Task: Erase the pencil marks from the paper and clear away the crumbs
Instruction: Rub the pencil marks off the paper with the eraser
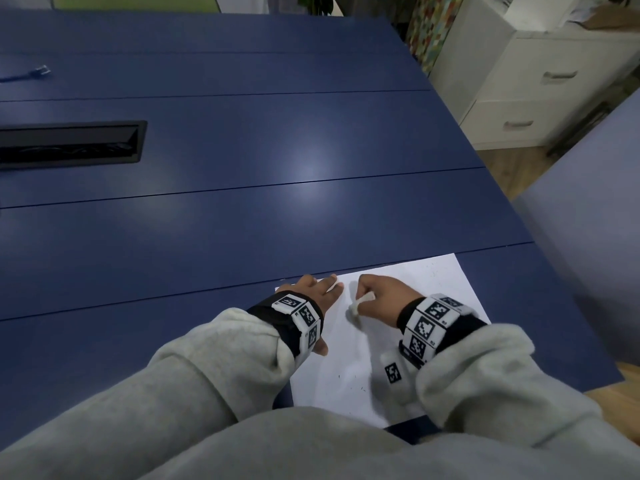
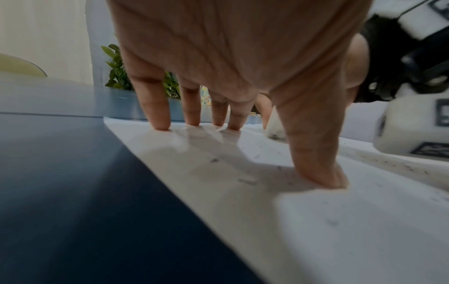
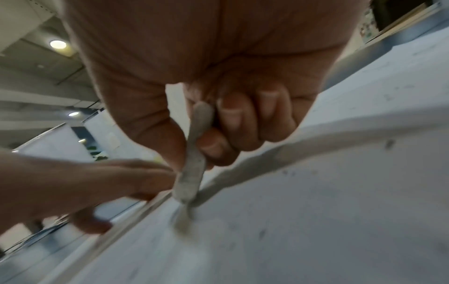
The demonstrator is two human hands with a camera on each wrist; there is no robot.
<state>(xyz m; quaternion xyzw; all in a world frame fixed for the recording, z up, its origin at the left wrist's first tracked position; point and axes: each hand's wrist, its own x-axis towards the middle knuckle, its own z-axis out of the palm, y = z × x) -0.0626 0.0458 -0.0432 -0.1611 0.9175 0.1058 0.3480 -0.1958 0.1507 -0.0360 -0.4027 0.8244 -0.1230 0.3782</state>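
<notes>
A white sheet of paper (image 1: 349, 368) lies on the blue table at the near right. My left hand (image 1: 317, 292) presses flat on the paper's left edge, fingers (image 2: 157, 115) spread straight and the thumb tip down too. My right hand (image 1: 379, 294) grips a thin, greyed white eraser (image 1: 362, 303) between thumb and curled fingers. The eraser (image 3: 192, 163) stands on its tip against the paper (image 3: 316, 211). Dark eraser crumbs (image 2: 245, 180) and specks (image 1: 360, 388) are scattered over the sheet.
The blue table (image 1: 242, 202) stretches far ahead and left, with a black cable tray slot (image 1: 69, 142) at the left and a plug on a cord (image 1: 41, 71) at the far left. White drawers (image 1: 540, 88) stand past the table's right edge.
</notes>
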